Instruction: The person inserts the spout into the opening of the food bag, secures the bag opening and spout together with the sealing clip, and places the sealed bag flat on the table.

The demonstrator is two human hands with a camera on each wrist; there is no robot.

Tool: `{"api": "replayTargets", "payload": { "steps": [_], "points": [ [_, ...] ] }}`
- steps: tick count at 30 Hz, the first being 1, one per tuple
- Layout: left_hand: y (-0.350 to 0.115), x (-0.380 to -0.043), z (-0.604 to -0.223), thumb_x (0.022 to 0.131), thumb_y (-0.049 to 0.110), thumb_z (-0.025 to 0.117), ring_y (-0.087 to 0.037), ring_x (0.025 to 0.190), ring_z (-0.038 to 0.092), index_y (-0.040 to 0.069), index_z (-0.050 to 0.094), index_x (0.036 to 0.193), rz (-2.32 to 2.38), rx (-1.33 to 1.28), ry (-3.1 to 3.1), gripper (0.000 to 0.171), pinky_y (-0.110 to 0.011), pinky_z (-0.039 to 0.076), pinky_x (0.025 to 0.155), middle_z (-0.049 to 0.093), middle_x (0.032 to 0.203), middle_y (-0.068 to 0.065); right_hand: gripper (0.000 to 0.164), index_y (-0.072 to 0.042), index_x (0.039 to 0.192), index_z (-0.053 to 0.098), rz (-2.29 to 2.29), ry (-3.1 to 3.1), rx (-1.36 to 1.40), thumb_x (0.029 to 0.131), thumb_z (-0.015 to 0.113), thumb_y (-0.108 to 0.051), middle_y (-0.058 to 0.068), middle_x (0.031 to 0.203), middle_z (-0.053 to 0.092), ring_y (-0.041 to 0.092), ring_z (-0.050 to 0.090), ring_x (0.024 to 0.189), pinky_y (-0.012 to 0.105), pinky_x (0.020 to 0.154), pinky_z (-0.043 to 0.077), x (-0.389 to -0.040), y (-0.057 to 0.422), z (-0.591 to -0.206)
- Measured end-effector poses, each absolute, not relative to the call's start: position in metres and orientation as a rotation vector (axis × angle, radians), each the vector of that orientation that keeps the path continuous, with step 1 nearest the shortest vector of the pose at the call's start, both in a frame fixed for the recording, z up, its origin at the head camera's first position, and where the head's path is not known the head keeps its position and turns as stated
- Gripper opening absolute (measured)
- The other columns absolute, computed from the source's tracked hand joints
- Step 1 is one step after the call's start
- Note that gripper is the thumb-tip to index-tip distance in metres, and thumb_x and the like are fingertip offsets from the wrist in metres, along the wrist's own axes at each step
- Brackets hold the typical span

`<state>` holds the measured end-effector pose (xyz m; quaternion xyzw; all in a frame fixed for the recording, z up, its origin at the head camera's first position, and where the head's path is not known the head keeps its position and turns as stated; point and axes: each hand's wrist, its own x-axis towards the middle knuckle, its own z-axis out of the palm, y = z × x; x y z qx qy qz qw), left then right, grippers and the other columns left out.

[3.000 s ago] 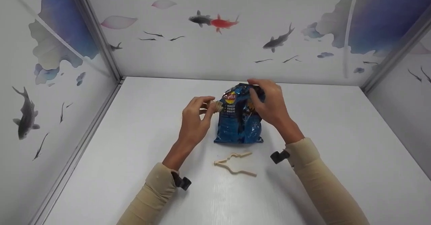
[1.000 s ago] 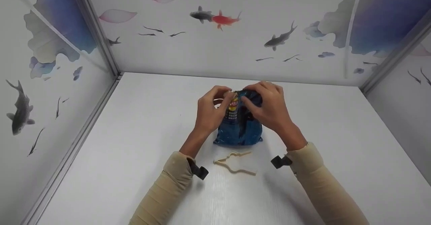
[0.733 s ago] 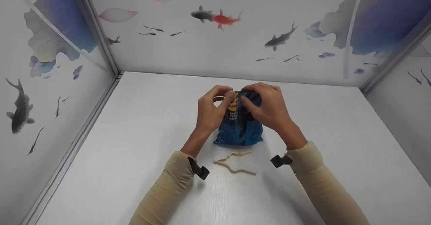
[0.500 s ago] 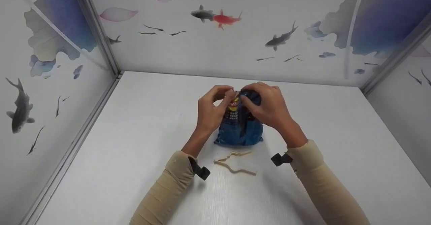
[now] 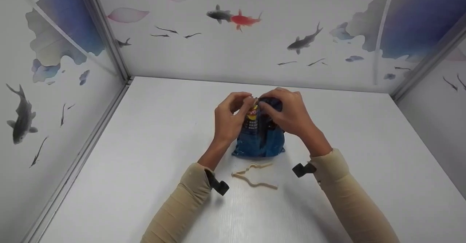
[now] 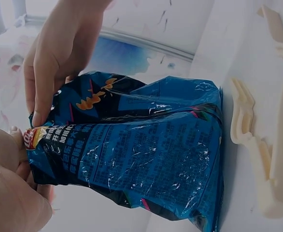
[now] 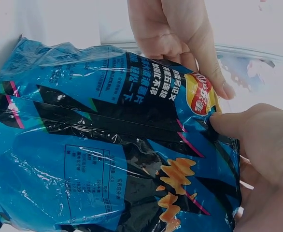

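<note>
A blue potato chip bag (image 5: 260, 146) stands upright on the white table, its printed back towards me. With thumb and fingers my left hand (image 5: 227, 123) pinches the bag's top edge beside the red and yellow logo. My right hand (image 5: 294, 114) grips the top edge just to the right, its thumb on the near face and its fingers behind. In the right wrist view the two thumbs are close together at the logo end of the bag (image 7: 98, 116). Most of the fingertips are hidden behind the film. In front of the bag lies a cream plastic bag clip (image 5: 251, 182), spread open.
The white table (image 5: 164, 137) is bounded by a printed back wall (image 5: 247, 61) and side walls with painted fish. Dark wrist cameras (image 5: 220, 187) are strapped to both beige sleeves (image 5: 178, 206). The clip lies between the forearms.
From the bag's left side, my left hand has moved up and right to its top edge. The right hand now draws the top lower and together. In the last half second little differs.
</note>
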<state>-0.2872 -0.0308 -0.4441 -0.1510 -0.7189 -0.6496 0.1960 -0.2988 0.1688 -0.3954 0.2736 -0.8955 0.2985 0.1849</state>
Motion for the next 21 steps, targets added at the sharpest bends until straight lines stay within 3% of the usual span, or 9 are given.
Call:
{"api": "replayTargets", "payload": {
  "steps": [5, 8, 21],
  "points": [
    [-0.0296, -0.2885, -0.4434, 0.107, 0.034, 0.070, -0.010, 0.108, 0.077, 0.016, 0.075, 0.126, -1.826, -0.441, -1.998, 0.027, -0.035, 0.060, 0.108, 0.080, 0.116, 0.002, 0.022, -0.010, 0.120, 0.081, 0.913, -2.496, 0.826, 0.104, 0.076, -0.023, 0.009, 0.115, 0.080, 0.027, 0.075, 0.110, 0.050, 0.104, 0.057, -0.2999, 0.1694, -0.3935],
    [-0.0294, -0.2886, -0.4426, 0.107, 0.034, 0.071, -0.010, 0.106, 0.078, 0.016, 0.076, 0.126, -1.828, -0.448, -1.989, 0.027, -0.035, 0.061, 0.107, 0.081, 0.115, 0.002, 0.021, -0.009, 0.119, 0.082, 0.962, -2.491, 0.840, 0.104, 0.076, -0.021, 0.010, 0.115, 0.081, 0.025, 0.077, 0.106, 0.047, 0.094, 0.066, -0.3004, 0.1698, -0.3923],
    [-0.0293, -0.2879, -0.4442, 0.107, 0.031, 0.071, -0.010, 0.116, 0.077, 0.014, 0.074, 0.128, -1.876, -0.466, -1.956, 0.027, -0.031, 0.061, 0.106, 0.080, 0.122, 0.001, 0.017, -0.010, 0.114, 0.084, 1.006, -2.485, 0.798, 0.102, 0.079, -0.020, 0.007, 0.111, 0.082, 0.023, 0.078, 0.102, 0.047, 0.090, 0.066, -0.3025, 0.1675, -0.3930]
  ]
}}
